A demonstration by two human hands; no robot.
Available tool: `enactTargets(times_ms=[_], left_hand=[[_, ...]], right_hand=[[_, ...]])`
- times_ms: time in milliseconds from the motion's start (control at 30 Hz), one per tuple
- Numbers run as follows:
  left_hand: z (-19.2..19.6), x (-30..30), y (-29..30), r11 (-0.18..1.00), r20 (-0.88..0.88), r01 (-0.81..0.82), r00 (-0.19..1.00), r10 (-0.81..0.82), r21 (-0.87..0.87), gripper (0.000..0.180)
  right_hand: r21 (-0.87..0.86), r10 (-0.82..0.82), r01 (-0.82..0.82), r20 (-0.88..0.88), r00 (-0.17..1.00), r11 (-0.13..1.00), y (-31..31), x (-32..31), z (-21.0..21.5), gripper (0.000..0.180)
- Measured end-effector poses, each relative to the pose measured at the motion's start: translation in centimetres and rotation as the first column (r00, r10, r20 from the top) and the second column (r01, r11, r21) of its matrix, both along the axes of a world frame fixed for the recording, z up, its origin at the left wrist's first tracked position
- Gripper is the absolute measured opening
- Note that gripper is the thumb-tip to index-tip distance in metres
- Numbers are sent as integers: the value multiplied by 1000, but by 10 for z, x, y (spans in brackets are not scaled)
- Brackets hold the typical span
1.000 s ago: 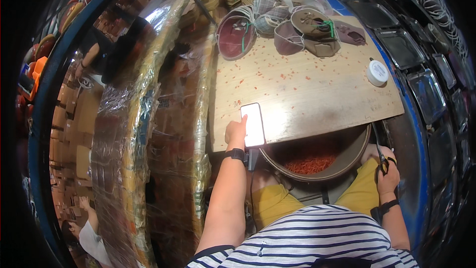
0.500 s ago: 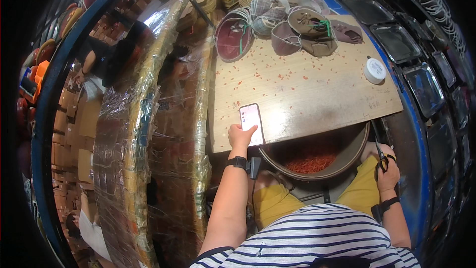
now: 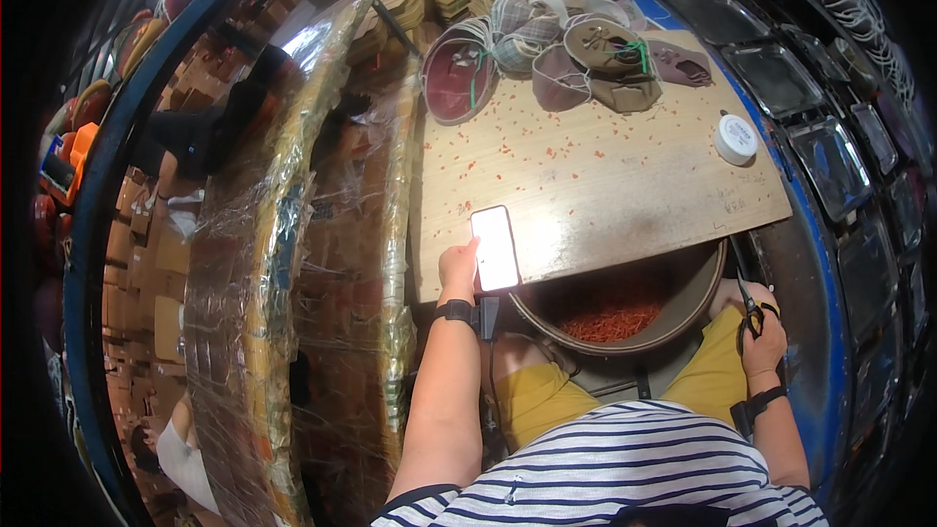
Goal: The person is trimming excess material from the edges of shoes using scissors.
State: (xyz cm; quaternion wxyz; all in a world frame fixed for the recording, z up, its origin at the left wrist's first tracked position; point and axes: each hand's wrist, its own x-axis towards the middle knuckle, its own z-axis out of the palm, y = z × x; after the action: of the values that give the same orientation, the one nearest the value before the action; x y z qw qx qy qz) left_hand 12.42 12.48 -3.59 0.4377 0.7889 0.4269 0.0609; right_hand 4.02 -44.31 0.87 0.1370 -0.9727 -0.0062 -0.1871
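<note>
The left hand (image 3: 457,265) is resting against the left edge of a phone (image 3: 495,248) that is lying flat, screen lit, near the front edge of the board (image 3: 625,185); whether the fingers are pinching it is not clear. The phone is looking light, stiff, smooth and breakable, so its long side edges are offering the safest hold. The right hand (image 3: 759,337) is closing around scissors (image 3: 750,304) beside the bucket (image 3: 703,307) of orange scraps.

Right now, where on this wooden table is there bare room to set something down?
Free: the middle of the wooden table, between the lit phone under the left hand, the white round lid, and the pile of shoe uppers. It carries only small red scraps. The far edge is crowded.
</note>
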Motion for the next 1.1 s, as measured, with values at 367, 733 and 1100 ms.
enactTargets(times_ms=[367, 733, 1100], left_hand=[[16, 0, -12, 999, -93, -37, 995, 41, 40, 41], [18, 3, -14, 998, -126, -4, 992, 12, 66, 42], [-8, -19, -8, 972, 189, 145, 976, -110, -184, 28]], right_hand=[[-7, -6, 6, -16, 1000, 1000, 1, 0, 1, 37], [0, -1, 1, -5, 1000, 1000, -2, 0, -2, 36], [-1, -2, 2, -21, 1000, 1000, -6, -1, -5, 39]])
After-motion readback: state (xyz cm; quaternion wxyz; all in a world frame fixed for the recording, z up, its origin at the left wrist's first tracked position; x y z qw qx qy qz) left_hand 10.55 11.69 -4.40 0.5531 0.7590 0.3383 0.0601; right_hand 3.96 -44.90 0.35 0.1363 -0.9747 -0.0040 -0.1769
